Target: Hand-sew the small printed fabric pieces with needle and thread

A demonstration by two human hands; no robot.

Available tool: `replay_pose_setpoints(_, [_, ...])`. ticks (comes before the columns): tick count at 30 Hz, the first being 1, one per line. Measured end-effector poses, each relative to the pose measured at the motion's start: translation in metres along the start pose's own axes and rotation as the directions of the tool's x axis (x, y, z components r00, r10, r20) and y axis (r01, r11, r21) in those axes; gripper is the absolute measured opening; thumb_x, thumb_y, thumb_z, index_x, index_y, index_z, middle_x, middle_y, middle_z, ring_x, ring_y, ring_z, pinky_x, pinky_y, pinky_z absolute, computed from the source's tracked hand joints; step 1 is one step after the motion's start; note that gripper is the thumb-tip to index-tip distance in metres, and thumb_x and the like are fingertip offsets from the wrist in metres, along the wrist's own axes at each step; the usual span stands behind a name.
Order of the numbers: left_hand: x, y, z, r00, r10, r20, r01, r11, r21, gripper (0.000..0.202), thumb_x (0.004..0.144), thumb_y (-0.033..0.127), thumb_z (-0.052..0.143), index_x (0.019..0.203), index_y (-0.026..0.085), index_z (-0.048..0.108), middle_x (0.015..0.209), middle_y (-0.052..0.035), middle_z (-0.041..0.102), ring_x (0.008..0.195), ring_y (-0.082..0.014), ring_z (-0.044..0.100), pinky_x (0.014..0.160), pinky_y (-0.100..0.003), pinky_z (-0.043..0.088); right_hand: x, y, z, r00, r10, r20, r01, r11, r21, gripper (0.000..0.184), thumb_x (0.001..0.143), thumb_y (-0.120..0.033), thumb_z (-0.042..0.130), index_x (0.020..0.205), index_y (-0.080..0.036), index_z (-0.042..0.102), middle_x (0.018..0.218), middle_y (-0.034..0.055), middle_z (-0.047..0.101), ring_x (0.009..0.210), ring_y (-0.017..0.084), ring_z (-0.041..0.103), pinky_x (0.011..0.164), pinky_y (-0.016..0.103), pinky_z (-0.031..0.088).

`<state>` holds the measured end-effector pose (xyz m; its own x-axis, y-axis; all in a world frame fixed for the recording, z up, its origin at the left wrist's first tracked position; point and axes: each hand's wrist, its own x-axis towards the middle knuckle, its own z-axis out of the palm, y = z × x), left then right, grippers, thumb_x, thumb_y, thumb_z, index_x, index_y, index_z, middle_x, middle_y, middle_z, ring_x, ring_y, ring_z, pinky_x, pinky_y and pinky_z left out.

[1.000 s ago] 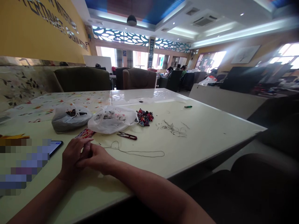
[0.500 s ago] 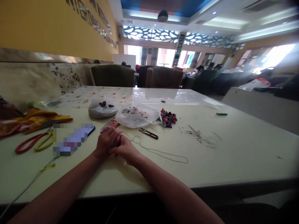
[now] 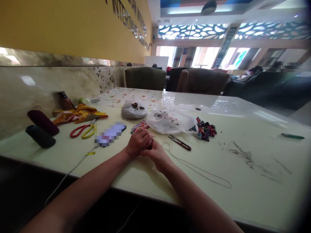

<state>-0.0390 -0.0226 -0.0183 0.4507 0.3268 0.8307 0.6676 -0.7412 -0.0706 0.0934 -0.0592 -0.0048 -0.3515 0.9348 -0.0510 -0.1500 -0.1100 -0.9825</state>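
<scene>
My left hand (image 3: 139,143) and my right hand (image 3: 159,156) are pressed together above the near part of the table, fingers closed and overlapping. Whatever lies between them is hidden by the fingers. A long thin thread (image 3: 201,172) loops over the table to the right, one end close to my right hand. Just beyond my left hand lies a patterned red cloth piece (image 3: 139,126). Dark-handled thread snips (image 3: 181,143) rest right of my hands, near a white plastic bag (image 3: 170,124). Several small patterned fabric pieces (image 3: 206,130) are heaped beside that bag.
Left of my hands are a phone (image 3: 111,133) with a cable, red-and-yellow scissors (image 3: 82,131), orange cloth (image 3: 79,115) and two dark spools (image 3: 40,136). Another plastic bag (image 3: 133,111) stands behind. Loose thread scraps (image 3: 245,157) and a green tool (image 3: 293,136) lie at right.
My view has swung left, so the things on the table appear further right and the dark spools have come into sight. My hands stay pressed together in much the same pose.
</scene>
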Motion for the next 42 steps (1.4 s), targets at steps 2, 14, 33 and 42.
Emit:
replay_pose_setpoints(2, [0.0012,0.0009,-0.0009,1.000,0.000,-0.008,0.000,1.000,0.007,0.020,0.094,0.020,0.046,0.100,0.017,0.064,0.081,-0.0067,0.062,0.078,-0.0206,0.052,0.074,-0.034,0.048,0.0001,-0.0015,-0.0007,1.000,-0.011,0.025,0.010,1.000,0.020,0.029,0.053,-0.011,0.070,0.076,-0.016,0.053,0.069,-0.0032,0.058,0.066,0.011,0.055,0.061,0.025,0.046])
replay_pose_setpoints(14, [0.0046,0.0024,-0.0033,0.999,0.033,0.003,-0.033,0.999,0.026,0.021,0.095,0.021,0.044,0.097,0.015,0.064,0.080,-0.0079,0.062,0.078,-0.0213,0.051,0.073,-0.035,0.047,-0.0017,-0.0022,0.0004,0.999,-0.015,0.032,0.013,0.999,0.050,0.029,0.053,-0.010,0.070,0.078,-0.016,0.054,0.069,-0.0024,0.059,0.067,0.012,0.056,0.063,0.026,0.048])
replay_pose_setpoints(33, [0.0056,0.0013,-0.0034,0.998,0.053,0.032,-0.055,0.996,0.075,0.021,0.094,0.020,0.046,0.095,0.018,0.066,0.079,-0.0068,0.062,0.076,-0.0207,0.052,0.073,-0.034,0.047,-0.0029,-0.0009,0.0022,0.999,0.042,-0.003,-0.041,0.996,0.074,0.028,0.054,-0.013,0.070,0.075,-0.017,0.052,0.062,-0.0053,0.054,0.057,0.011,0.051,0.052,0.024,0.043])
replay_pose_setpoints(42, [0.0060,0.0016,-0.0052,0.995,-0.071,0.075,0.076,0.994,-0.076,0.021,0.092,0.023,0.049,0.094,0.020,0.070,0.080,-0.0084,0.064,0.079,-0.0225,0.053,0.075,-0.035,0.046,-0.0018,0.0003,0.0012,1.000,0.012,-0.014,-0.012,0.999,0.042,0.028,0.055,-0.012,0.071,0.075,-0.017,0.053,0.064,-0.0043,0.055,0.059,0.012,0.053,0.053,0.025,0.045])
